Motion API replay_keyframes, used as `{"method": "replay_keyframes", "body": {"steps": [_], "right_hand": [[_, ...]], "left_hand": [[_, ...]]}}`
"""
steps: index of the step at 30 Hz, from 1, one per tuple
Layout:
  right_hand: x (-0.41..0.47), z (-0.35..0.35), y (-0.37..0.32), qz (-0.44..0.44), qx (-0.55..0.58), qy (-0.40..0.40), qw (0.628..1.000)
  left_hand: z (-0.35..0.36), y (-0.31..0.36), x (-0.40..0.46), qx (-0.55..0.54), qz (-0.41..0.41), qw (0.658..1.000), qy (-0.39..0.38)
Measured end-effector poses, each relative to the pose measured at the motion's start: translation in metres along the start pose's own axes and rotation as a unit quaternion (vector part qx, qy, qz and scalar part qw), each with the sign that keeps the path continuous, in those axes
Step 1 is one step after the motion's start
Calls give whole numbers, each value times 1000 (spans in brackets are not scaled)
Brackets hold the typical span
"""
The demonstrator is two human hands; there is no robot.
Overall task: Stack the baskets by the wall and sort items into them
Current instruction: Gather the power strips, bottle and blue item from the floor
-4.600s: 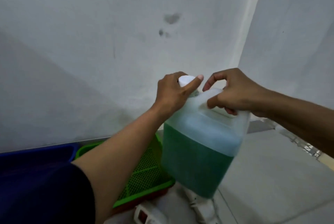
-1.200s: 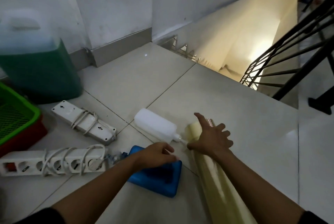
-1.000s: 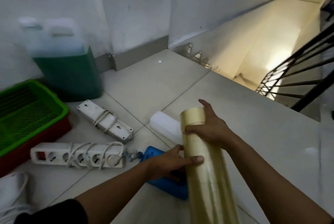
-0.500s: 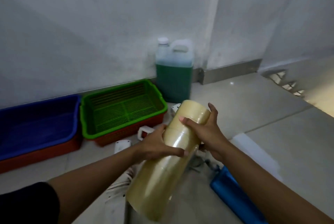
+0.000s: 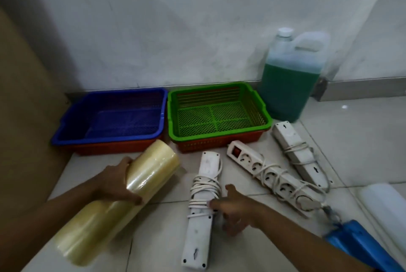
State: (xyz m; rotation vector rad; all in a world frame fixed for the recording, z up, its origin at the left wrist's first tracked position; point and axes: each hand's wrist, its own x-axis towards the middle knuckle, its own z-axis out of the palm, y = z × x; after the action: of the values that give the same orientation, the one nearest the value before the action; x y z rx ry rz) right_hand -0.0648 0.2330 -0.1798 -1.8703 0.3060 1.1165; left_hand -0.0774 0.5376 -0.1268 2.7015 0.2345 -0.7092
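**Two basket stacks ready, sorting under way**

Two stacks stand against the wall (image 5: 197, 30): a blue basket (image 5: 109, 115) and a green basket (image 5: 217, 113), each nested in an orange basket (image 5: 105, 148), probably so both stay open for items. Taking the green basket as landmark: the left hand (image 5: 114, 181), in front and to its left, grips a long stack of clear tape rolls (image 5: 118, 199) tilted toward the blue basket, likely bound there. Straight in front, the right hand (image 5: 237, 210) has its fingers curled at the cord-wound power strip (image 5: 202, 201); whether it has a firm grasp, I cannot tell. Two more power strips (image 5: 272, 175) lie to the front right. A green-liquid jug (image 5: 287, 82) stands just right of it
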Motion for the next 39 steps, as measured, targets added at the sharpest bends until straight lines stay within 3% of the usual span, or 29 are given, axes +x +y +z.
{"method": "replay_keyframes", "body": {"steps": [6,10,14,16,19,24,27,30,33,36,39], "right_hand": [[36,30,5,-53,40,77,995],[35,38,-2,-28,184,32,982],[40,60,-20,-19,359,25,933],[41,65,-33,-18,404,-32,914],[41,57,-41,-33,354,-103,929],[33,28,-38,-64,243,-96,963],[22,13,-30,-75,200,-80,974],[6,-3,-17,-95,182,-37,978],[-6,-25,2,-122,189,50,973],[-19,-63,37,-157,136,216,954],[-43,-114,86,-156,43,425,891]], "left_hand": [[11,-48,13,57,-44,997,2],[13,-59,27,64,-24,996,54],[9,-47,44,99,-5,991,92],[4,-41,50,117,-1,988,101],[2,-30,53,151,-13,982,116],[7,-6,50,143,-43,979,141],[5,20,48,147,10,974,174],[13,66,50,128,130,963,201],[30,129,56,113,252,946,170],[53,203,59,122,353,917,140],[84,272,59,121,413,896,112]]}}
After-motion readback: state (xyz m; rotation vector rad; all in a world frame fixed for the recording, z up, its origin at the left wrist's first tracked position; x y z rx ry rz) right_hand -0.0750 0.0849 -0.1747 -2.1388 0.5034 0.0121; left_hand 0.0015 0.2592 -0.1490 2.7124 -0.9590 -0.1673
